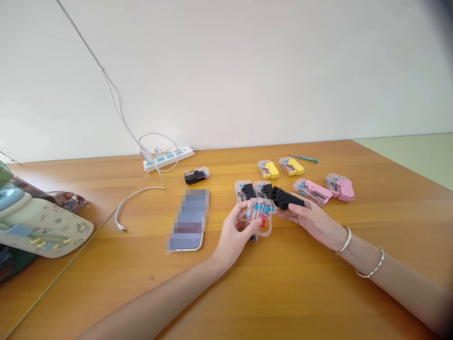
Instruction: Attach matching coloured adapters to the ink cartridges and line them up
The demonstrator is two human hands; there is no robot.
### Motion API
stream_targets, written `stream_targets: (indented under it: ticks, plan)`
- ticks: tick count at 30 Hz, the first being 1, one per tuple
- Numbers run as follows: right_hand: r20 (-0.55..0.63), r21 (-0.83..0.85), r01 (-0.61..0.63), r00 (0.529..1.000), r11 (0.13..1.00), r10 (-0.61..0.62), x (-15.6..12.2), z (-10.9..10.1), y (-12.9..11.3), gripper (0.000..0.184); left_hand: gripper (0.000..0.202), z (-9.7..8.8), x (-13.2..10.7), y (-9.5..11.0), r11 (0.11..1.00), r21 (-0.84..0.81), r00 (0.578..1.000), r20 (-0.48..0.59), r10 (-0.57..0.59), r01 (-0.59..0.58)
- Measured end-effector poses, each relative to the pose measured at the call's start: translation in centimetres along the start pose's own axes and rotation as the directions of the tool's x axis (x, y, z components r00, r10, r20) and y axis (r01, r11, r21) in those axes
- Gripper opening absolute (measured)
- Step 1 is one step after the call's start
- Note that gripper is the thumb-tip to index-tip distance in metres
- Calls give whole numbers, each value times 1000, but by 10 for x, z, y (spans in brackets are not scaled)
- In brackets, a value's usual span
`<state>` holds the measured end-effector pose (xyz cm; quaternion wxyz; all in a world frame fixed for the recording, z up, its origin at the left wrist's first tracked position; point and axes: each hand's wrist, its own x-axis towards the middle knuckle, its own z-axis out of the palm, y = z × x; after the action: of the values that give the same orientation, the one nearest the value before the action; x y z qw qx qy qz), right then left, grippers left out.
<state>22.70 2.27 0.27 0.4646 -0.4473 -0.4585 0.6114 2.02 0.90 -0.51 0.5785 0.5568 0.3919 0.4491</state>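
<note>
While under both hands (230,232) (313,218), brown table (226,302) — beyond, white wall (247,71).

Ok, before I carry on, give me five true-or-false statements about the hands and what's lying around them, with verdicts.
1. The left hand holds a clear plastic piece with a red part. True.
2. The right hand holds a pink piece. False: it holds a black piece.
3. The phone lies to the right of both hands. False: it lies to the left of both.
4. A thin teal tool lies beyond the pink pieces. True.
5. Three yellow pieces lie on the table. False: there are two.
</note>
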Motion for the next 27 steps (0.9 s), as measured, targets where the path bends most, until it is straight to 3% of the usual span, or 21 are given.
stream_targets:
  ticks: [5,9,16,27]
  plan:
    - [186,-123,28,982,992,-5,-7,10,1,34,24,1,1,1,998,-56,997,-66,35,-39]
    - [326,-245,109,945,963,-24,-13,19,5,33,24,2,-1,2,999,-24,999,-33,22,-23]
    - [339,-373,114,941,921,21,-21,23,10,37,25,3,-5,3,984,178,1000,-7,0,1]
    - [327,-379,116,945,918,16,-22,23,10,44,24,2,-5,5,990,138,998,46,-34,27]
